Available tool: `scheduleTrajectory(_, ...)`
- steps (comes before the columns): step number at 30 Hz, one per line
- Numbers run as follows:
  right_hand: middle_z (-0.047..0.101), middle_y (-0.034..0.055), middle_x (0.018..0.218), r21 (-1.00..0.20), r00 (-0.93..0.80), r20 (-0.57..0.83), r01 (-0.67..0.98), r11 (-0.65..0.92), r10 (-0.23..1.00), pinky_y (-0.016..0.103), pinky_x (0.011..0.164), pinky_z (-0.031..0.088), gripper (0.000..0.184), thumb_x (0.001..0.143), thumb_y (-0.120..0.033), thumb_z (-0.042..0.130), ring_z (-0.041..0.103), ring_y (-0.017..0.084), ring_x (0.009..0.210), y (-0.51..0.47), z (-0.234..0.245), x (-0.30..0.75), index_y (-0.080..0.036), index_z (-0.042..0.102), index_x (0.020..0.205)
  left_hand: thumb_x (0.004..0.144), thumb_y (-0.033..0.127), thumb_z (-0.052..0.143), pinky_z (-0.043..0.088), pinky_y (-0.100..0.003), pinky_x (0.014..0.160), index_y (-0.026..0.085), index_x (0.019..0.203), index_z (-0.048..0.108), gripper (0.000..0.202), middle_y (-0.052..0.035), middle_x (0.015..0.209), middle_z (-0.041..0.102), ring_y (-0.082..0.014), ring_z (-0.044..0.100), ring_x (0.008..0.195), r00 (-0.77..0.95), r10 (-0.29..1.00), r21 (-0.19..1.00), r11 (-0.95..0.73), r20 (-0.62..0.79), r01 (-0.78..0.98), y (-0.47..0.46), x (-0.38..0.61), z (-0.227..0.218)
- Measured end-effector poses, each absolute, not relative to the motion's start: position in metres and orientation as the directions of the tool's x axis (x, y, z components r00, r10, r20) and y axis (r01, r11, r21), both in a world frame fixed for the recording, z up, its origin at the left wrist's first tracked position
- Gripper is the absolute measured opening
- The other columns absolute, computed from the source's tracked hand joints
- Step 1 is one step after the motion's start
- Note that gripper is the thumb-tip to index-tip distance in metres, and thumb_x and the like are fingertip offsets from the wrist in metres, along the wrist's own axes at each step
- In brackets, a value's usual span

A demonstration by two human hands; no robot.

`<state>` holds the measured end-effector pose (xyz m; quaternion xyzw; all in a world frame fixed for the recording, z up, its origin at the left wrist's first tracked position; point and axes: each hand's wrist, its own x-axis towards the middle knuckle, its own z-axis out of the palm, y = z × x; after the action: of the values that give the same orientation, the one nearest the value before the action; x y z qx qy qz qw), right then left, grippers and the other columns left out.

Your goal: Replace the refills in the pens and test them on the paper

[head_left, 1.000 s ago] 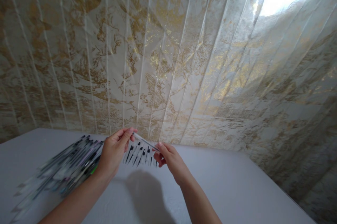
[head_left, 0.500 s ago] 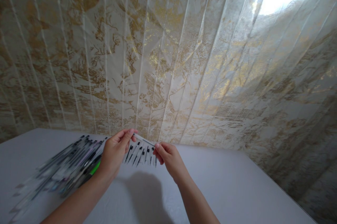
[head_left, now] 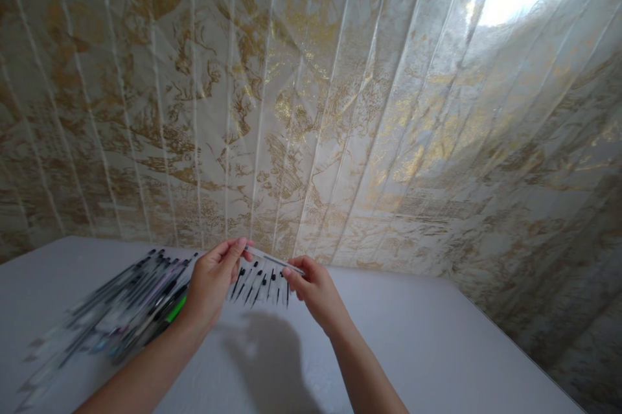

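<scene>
My left hand [head_left: 208, 281] pinches one end of a clear pen [head_left: 268, 259] between thumb and fingertips. At the pen's other end my right hand [head_left: 313, 289] grips it with curled fingers. The pen is held level above a white table [head_left: 427, 349]. Just behind my hands a row of several pens with black tips [head_left: 260, 286] lies side by side on the table. A large pile of pens [head_left: 121, 310], one with a green part, lies to the left of my left wrist.
A wall of gold-and-cream patterned panels [head_left: 340, 109] rises close behind the table. Bright light glares at the top right. The table's right edge runs diagonally toward the lower right corner.
My right hand slid slightly along the pen, first toward my left hand, then back out. My left hand kept its hold and barely moved.
</scene>
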<state>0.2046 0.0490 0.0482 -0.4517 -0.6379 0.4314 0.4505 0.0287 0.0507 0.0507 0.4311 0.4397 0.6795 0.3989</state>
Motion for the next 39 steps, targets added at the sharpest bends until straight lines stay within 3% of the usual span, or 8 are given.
scheduleTrajectory(3,0.047,-0.0036,0.053,-0.930,-0.203,0.201,0.267,0.251,0.958,0.023,0.049,0.028,0.034,0.084,-0.045,0.050,0.037,0.009,0.049,0.049,0.048,0.206,-0.015,0.062,0.074,0.069,0.054,0.066,0.021,-0.019,0.041,0.014,0.083,0.066,0.042,0.0031,0.062,0.056,-0.0048,0.029,0.043,-0.299,0.924,0.942,-0.296,0.240,-0.158,0.051,0.029,0.050)
scheduleTrajectory(6,0.053,-0.0021,0.059,-0.843,-0.154,0.318,0.406,0.353,0.936,0.024,0.054,0.031,0.024,0.084,-0.038,0.055,0.044,0.011,0.055,0.046,0.053,0.207,-0.018,0.063,0.074,0.067,0.055,0.067,0.019,-0.018,0.039,0.014,0.078,0.065,0.043,0.0038,0.060,0.055,-0.0039,0.028,0.041,-0.287,0.934,0.941,-0.275,0.214,-0.195,0.052,0.030,0.047)
scheduleTrajectory(13,0.063,0.0033,0.079,-0.355,-0.273,0.663,0.706,0.613,0.697,0.028,0.069,0.037,0.008,0.086,-0.021,0.056,0.050,0.018,0.078,0.033,0.070,0.207,-0.021,0.062,0.080,0.066,0.050,0.069,0.017,-0.015,0.035,0.017,0.059,0.046,0.041,0.0099,0.046,0.037,-0.0021,0.024,0.036,-0.289,0.955,0.925,-0.169,0.068,-0.340,0.052,0.039,0.036)
scheduleTrajectory(18,0.061,0.0017,0.075,-0.185,-0.335,0.749,0.721,0.667,0.571,0.028,0.067,0.038,0.010,0.087,-0.016,0.056,0.048,0.017,0.074,0.027,0.079,0.209,-0.020,0.060,0.079,0.065,0.046,0.068,0.015,-0.014,0.033,0.018,0.052,0.039,0.043,0.0109,0.041,0.032,-0.0011,0.022,0.034,-0.335,0.941,0.931,-0.156,0.038,-0.331,0.055,0.035,0.035)
scheduleTrajectory(24,0.062,0.0010,0.077,-0.165,-0.336,0.739,0.750,0.641,0.584,0.029,0.069,0.039,0.007,0.083,-0.014,0.062,0.048,0.018,0.077,0.026,0.084,0.215,-0.020,0.062,0.080,0.064,0.031,0.069,0.013,-0.012,0.032,0.013,0.065,0.054,0.023,0.0059,0.050,0.049,0.0008,0.024,0.033,-0.214,0.973,0.815,-0.052,-0.089,-0.577,0.061,0.028,0.033)
scheduleTrajectory(29,0.062,0.0021,0.083,-0.206,-0.307,0.703,0.776,0.596,0.641,0.029,0.070,0.040,0.006,0.079,-0.015,0.066,0.048,0.019,0.080,0.027,0.088,0.222,-0.021,0.066,0.082,0.066,0.016,0.058,0.012,-0.012,0.031,0.014,0.063,0.051,0.008,0.0037,0.054,0.051,0.0004,0.025,0.033,-0.180,0.972,0.747,-0.008,-0.150,-0.665,0.066,0.023,0.030)
scheduleTrajectory(33,0.061,0.0030,0.082,-0.266,-0.253,0.687,0.785,0.560,0.681,0.030,0.070,0.040,0.004,0.078,-0.019,0.069,0.047,0.020,0.081,0.028,0.088,0.223,-0.021,0.069,0.081,0.071,0.031,0.062,0.013,-0.012,0.031,0.011,0.071,0.059,0.020,0.0035,0.055,0.050,-0.0001,0.026,0.035,-0.118,0.986,0.755,0.011,-0.118,-0.656,0.061,0.027,0.034)
scheduleTrajectory(39,0.061,0.0025,0.075,-0.310,-0.292,0.507,0.817,0.487,0.811,0.027,0.069,0.038,0.001,0.078,-0.021,0.068,0.049,0.019,0.081,0.030,0.087,0.224,-0.020,0.068,0.078,0.060,0.047,0.076,0.017,-0.011,0.034,0.012,0.074,0.060,0.041,0.0069,0.057,0.045,0.0006,0.025,0.039,-0.144,0.988,0.869,-0.119,0.056,-0.480,0.056,0.030,0.042)
